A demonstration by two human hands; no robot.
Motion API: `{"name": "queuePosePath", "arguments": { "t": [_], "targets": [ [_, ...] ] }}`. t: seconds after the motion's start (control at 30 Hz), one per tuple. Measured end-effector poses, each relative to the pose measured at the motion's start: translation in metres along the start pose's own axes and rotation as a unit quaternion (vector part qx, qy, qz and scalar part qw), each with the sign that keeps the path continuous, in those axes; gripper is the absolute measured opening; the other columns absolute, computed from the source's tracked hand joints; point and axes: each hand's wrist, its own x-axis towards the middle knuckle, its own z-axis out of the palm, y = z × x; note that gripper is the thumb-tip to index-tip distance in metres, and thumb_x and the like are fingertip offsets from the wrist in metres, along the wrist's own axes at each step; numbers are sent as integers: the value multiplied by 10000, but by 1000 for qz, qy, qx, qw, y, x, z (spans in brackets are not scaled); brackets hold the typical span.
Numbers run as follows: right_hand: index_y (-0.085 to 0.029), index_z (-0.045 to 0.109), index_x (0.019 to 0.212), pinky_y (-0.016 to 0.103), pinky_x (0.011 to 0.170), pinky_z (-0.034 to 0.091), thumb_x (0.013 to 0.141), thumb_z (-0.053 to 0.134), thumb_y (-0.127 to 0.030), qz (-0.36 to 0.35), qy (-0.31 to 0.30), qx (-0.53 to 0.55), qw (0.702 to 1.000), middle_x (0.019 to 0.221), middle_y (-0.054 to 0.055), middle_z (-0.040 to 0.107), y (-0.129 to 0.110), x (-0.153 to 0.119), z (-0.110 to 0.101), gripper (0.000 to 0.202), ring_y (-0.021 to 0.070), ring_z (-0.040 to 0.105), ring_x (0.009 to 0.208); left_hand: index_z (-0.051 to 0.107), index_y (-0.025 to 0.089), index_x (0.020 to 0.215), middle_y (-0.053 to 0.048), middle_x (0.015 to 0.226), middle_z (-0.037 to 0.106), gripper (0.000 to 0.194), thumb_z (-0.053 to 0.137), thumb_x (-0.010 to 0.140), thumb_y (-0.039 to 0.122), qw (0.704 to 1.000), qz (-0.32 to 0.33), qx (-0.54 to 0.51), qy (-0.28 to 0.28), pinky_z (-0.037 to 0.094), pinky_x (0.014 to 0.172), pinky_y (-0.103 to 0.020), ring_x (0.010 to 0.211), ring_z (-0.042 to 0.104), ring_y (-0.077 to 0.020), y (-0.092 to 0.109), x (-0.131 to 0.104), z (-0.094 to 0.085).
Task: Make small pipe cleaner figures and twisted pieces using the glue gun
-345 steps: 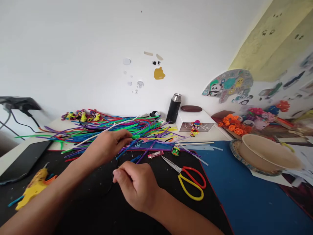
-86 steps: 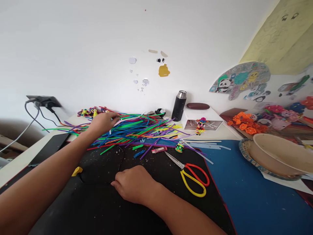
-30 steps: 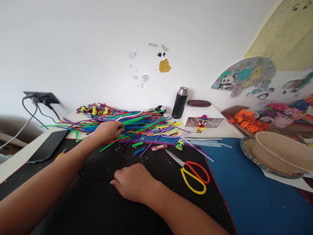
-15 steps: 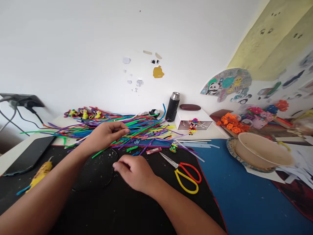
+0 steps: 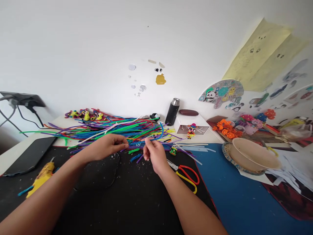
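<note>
Pipe cleaners [image 5: 119, 126] are piled beyond the half-curled left hand [image 5: 105, 147] and right hand [image 5: 156, 156]. A blue strand [image 5: 162, 130], its tip beyond the right, seems pinched by the left; the right's hold cannot be told. If dragged, it could be snagged by the pipe cleaners.

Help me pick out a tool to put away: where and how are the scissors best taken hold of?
Probably by the red loop, coming from the right. The scissors appear to lie flat, loops toward that side, while the right hand hides part of the blades, which point the other way.
</note>
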Motion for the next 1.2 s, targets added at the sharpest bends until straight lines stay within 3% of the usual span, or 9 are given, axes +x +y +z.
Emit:
{"name": "queuePosePath", "arguments": {
  "t": [0.1,0.2,0.33,0.43,0.63,0.83,0.93,1.07,1.2],
  "targets": [
    [-163,676,865,214,393,289,849,724,-677,-7,11,-28,1000,495,-67,527,3,0,-1,517,85,438,363,715,244,840,20,669,598,443,601,880,671,999,-1,-49,-5,391,581,-280,624,531,-172,-3,2,-1],
    [-176,632,776,215,399,288,861,717,-673,-16,22,-30,999,477,-58,518,4,2,-3,511,84,435,365,741,242,969,1,714,670,424,726,813,635,980,-12,-198,10,427,576,-280,637,576,-173,-3,3,-3],
    [-192,580,730,211,395,271,841,733,-690,-29,51,-14,998,481,-59,512,4,5,-6,532,81,428,369,759,207,963,-74,862,749,451,929,656,491,891,-19,-446,84,459,555,-272,646,604,-160,2,11,1],
    [-204,561,729,218,387,261,828,720,-723,-33,65,-19,997,476,-62,505,4,9,-8,552,88,423,364,778,177,871,-77,818,738,435,969,622,479,851,-2,-515,107,472,563,-262,641,603,-152,10,24,8],
    [-205,578,757,224,398,297,884,663,-710,-41,52,-79,995,481,-61,514,3,9,-11,527,92,442,367,713,178,722,-1,642,659,428,953,644,524,891,29,-433,135,455,573,-247,580,556,-131,22,42,24],
    [-209,588,814,221,406,332,968,558,-697,-57,-15,-166,984,516,-62,534,9,-1,-6,513,94,460,369,670,192,752,22,636,623,459,868,737,606,915,23,-392,97,451,584,-259,576,549,-136,15,37,35],
    [-224,515,750,220,430,355,1002,522,-677,-66,-42,-214,974,514,-57,536,12,-7,-1,518,95,475,381,674,189,761,39,641,587,453,876,737,594,899,16,-426,103,413,547,-239,544,504,-110,11,36,39],
    [-228,486,738,220,454,370,1026,501,-651,-53,-69,-236,968,509,-60,529,13,-11,1,511,96,477,387,729,174,797,-22,785,709,412,883,756,554,877,12,-474,72,394,510,-237,543,529,-103,8,39,43],
    [-226,505,752,219,455,373,1033,522,-610,-29,-88,-237,967,512,-66,527,13,-11,3,477,97,478,385,751,171,800,-63,872,773,367,926,733,487,851,8,-522,61,469,568,-250,606,583,-122,9,40,42]
  ]
}}
